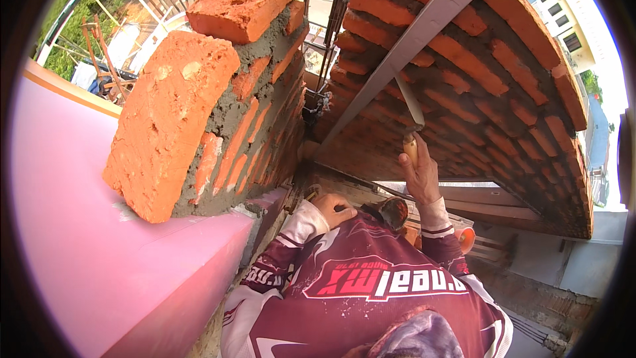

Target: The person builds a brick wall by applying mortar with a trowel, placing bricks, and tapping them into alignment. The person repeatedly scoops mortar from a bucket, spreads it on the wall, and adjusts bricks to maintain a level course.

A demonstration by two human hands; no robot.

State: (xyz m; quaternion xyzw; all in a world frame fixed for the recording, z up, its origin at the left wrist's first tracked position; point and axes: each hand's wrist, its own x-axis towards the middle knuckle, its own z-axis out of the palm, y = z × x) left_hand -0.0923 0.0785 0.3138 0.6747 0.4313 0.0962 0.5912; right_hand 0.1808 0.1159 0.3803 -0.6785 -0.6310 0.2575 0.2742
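Note:
My right hand (422, 176) grips the wooden handle of a trowel (410, 103), its narrow blade pointing up toward the brick wall (464, 86) on the right. That wall's courses have grey mortar between them. A long grey straight bar (411, 46) slants across its face, close by the blade. My left hand (333, 209) is low near my waist with fingers curled; a small yellowish thing shows by its fingertips, too little to make out. To the left, a second brick wall (255, 116) carries wet-looking grey mortar, with large orange bricks (173, 116) at its end and top.
A pink ledge (152, 278) fills the left side below the bricks. Wooden planks lie between the walls. A dark rounded object (394, 213) and an orange pipe end (466, 240) are near my waist. Railings, greenery and buildings show far below and beyond.

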